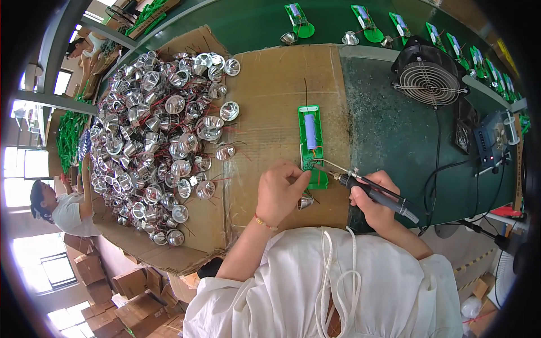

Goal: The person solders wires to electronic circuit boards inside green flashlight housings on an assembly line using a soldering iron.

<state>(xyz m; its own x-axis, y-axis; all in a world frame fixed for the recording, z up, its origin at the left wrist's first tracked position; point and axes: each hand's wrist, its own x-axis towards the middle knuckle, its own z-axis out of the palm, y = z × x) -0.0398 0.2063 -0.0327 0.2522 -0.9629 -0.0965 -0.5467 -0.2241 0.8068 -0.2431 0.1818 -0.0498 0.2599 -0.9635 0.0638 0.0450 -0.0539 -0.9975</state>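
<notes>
A green plastic torch housing [302,135] lies lengthwise before me on the cardboard, with a purple cylindrical battery [310,130] inside and thin wires at its lower end. My left hand [282,188] is closed in a pinch at that end; what its fingertips hold is too small to make out. My right hand [375,200] grips a black soldering iron [389,200] with a thin metal feed tube. The iron's tip points at the wires near my left fingertips. A silver reflector cup [305,201] sits beneath my left wrist side, partly hidden.
Left of me, a large heap of silver reflector cups [152,124] with red wires fills a cardboard tray. A black fan [431,81] and a blue soldering station [490,141] stand at right, joined by cables. Several green housings [366,22] line the far belt. Another person [62,205] sits at left.
</notes>
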